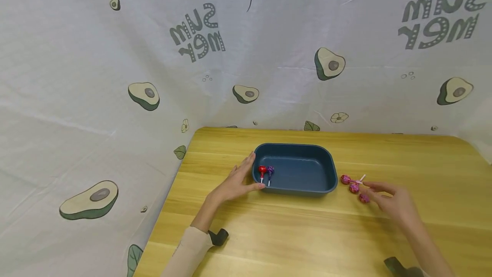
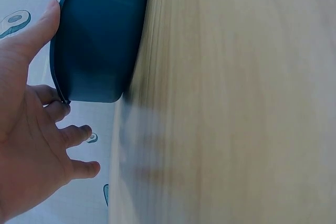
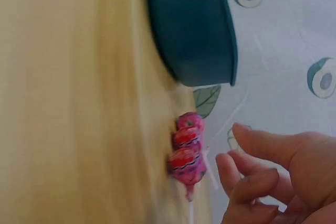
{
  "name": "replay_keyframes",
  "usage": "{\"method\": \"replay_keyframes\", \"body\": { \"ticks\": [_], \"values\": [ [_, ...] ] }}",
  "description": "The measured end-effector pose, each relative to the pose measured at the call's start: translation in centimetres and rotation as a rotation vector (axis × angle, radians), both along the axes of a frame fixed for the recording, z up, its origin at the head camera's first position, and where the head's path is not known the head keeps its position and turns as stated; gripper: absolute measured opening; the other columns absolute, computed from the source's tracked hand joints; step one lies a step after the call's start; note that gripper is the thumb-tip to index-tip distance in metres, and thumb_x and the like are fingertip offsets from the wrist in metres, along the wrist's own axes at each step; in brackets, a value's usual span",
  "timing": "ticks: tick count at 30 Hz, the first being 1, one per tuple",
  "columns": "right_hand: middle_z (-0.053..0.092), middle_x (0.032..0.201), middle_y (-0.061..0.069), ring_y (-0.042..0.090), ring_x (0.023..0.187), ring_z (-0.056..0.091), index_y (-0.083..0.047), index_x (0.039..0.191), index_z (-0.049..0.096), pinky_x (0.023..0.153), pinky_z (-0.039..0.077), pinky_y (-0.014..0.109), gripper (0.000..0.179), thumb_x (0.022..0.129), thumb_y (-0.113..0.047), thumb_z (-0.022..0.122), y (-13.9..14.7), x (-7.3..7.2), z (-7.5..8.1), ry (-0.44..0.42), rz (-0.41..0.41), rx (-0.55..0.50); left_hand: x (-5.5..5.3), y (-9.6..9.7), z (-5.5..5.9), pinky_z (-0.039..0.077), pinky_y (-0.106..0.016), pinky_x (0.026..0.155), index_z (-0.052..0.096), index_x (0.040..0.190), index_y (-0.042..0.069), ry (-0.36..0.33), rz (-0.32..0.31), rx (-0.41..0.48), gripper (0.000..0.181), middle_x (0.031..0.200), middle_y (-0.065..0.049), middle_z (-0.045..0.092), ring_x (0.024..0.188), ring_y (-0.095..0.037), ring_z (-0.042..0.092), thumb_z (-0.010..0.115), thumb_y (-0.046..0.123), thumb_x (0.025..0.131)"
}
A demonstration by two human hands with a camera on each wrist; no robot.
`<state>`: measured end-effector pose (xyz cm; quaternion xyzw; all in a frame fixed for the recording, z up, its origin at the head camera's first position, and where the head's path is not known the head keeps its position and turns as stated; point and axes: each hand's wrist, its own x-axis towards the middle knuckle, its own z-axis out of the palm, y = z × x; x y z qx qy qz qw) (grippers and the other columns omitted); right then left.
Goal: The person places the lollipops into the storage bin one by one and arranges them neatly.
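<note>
A dark blue tray (image 1: 296, 191) sits on the wooden table, and inside its left end lie a red lollipop (image 1: 262, 169) and a purple lollipop (image 1: 270, 170). My left hand (image 1: 236, 183) touches the tray's left end, thumb at the near corner and fingers spread along the side; in the left wrist view the thumb (image 2: 44, 27) lies at the rim. Right of the tray lie three pink lollipops (image 1: 345, 179), bunched together in the right wrist view. My right hand (image 1: 392, 202) hovers beside them, fingers loosely bent, with a gap between thumb and fingers and nothing held.
The wooden table (image 1: 284, 234) extends in front of the tray and to both sides. Behind and to the left hangs a white cloth (image 1: 276, 46) printed with avocados, meeting the table's back edge. Dark straps with a small device (image 1: 219, 237) sit at the wrists.
</note>
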<state>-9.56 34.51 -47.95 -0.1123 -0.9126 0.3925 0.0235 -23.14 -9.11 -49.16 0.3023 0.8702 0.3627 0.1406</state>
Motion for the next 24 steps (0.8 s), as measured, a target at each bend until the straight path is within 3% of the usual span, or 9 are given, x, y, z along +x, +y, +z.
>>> {"method": "replay_keyframes", "body": {
  "ticks": [2, 4, 7, 13, 15, 17, 20, 22, 24],
  "values": [
    [0.076, 0.108, 0.012, -0.013, 0.072, 0.051, 0.003, 0.132, 0.067, 0.058, 0.045, 0.02, 0.054, 0.1, -0.041, 0.069, 0.3, 0.7, -0.6, -0.001, -0.041, 0.051, 0.0, 0.0, 0.0, -0.003, -0.062, 0.13, -0.003, 0.168, 0.024, -0.001, -0.002, -0.003, 0.107, 0.175, 0.01, -0.004, 0.164, -0.026, 0.003, 0.064, 0.063, 0.095],
    [0.078, 0.099, 0.004, -0.013, 0.074, 0.05, -0.001, 0.129, 0.07, 0.059, 0.043, 0.02, 0.053, 0.097, -0.044, 0.071, 0.3, 1.2, -1.2, -0.004, -0.075, 0.059, 0.0, 0.0, -0.1, -0.003, -0.062, 0.13, -0.003, 0.168, 0.025, -0.002, -0.005, -0.002, 0.107, 0.175, 0.01, -0.004, 0.164, -0.025, 0.003, 0.064, 0.064, 0.094],
    [0.079, 0.092, -0.002, -0.021, 0.079, 0.044, -0.005, 0.124, 0.074, 0.064, 0.041, 0.015, 0.052, 0.094, -0.048, 0.075, 0.0, 1.5, -1.8, 0.008, -0.108, 0.075, -0.1, 0.0, -0.2, -0.002, -0.063, 0.13, -0.002, 0.168, 0.026, 0.0, -0.005, 0.003, 0.107, 0.176, 0.009, -0.003, 0.164, -0.026, 0.003, 0.063, 0.067, 0.094],
    [0.08, 0.09, 0.009, -0.022, 0.075, 0.045, -0.003, 0.116, 0.078, 0.06, 0.04, 0.016, 0.045, 0.09, -0.04, 0.081, -0.7, 1.1, -2.3, 0.097, -0.131, 0.118, -0.1, 0.0, -0.4, -0.001, -0.064, 0.129, -0.001, 0.168, 0.025, 0.006, -0.002, 0.01, 0.107, 0.176, 0.006, -0.001, 0.164, -0.026, 0.004, 0.062, 0.069, 0.093],
    [0.081, 0.094, 0.013, -0.011, 0.079, 0.057, -0.005, 0.114, 0.079, 0.061, 0.041, 0.018, 0.044, 0.088, -0.04, 0.083, -0.9, 0.8, -2.4, 0.107, -0.131, 0.148, -0.1, 0.0, -0.4, -0.001, -0.064, 0.129, -0.001, 0.168, 0.025, 0.002, -0.003, 0.01, 0.107, 0.176, 0.006, -0.001, 0.164, -0.026, 0.005, 0.062, 0.069, 0.093],
    [0.079, 0.104, 0.02, 0.011, 0.089, 0.071, -0.005, 0.115, 0.078, 0.068, 0.045, 0.024, 0.044, 0.089, -0.04, 0.082, -0.9, 0.7, -2.4, 0.099, -0.119, 0.163, 0.0, 0.0, -0.4, -0.001, -0.064, 0.129, 0.0, 0.168, 0.024, 0.001, -0.004, 0.008, 0.107, 0.176, 0.006, -0.001, 0.164, -0.026, 0.004, 0.062, 0.068, 0.093],
    [0.072, 0.119, 0.029, 0.037, 0.099, 0.069, -0.004, 0.119, 0.076, 0.069, 0.046, 0.029, 0.044, 0.092, -0.039, 0.079, -0.8, 0.4, -2.5, 0.081, -0.102, 0.158, 0.0, 0.0, -0.3, 0.0, -0.065, 0.129, 0.0, 0.168, 0.023, 0.005, -0.008, 0.014, 0.107, 0.176, 0.005, -0.001, 0.164, -0.027, 0.005, 0.063, 0.067, 0.093],
    [0.065, 0.129, 0.035, 0.03, 0.085, 0.068, -0.002, 0.124, 0.073, 0.065, 0.045, 0.03, 0.045, 0.095, -0.036, 0.076, -0.6, 0.3, -2.5, 0.066, -0.085, 0.145, -0.1, 0.0, -0.3, 0.002, -0.066, 0.129, -0.001, 0.168, 0.023, 0.014, -0.009, 0.01, 0.107, 0.177, 0.005, -0.001, 0.164, -0.026, 0.005, 0.063, 0.067, 0.093],
    [0.06, 0.134, 0.036, 0.015, 0.067, 0.057, -0.002, 0.129, 0.07, 0.057, 0.04, 0.027, 0.046, 0.097, -0.034, 0.074, -0.4, 0.2, -2.4, 0.05, -0.074, 0.125, -0.1, 0.0, -0.3, 0.002, -0.066, 0.129, -0.001, 0.168, 0.024, 0.02, -0.008, 0.006, 0.108, 0.177, 0.005, -0.001, 0.164, -0.024, 0.005, 0.063, 0.067, 0.093]
  ]
}}
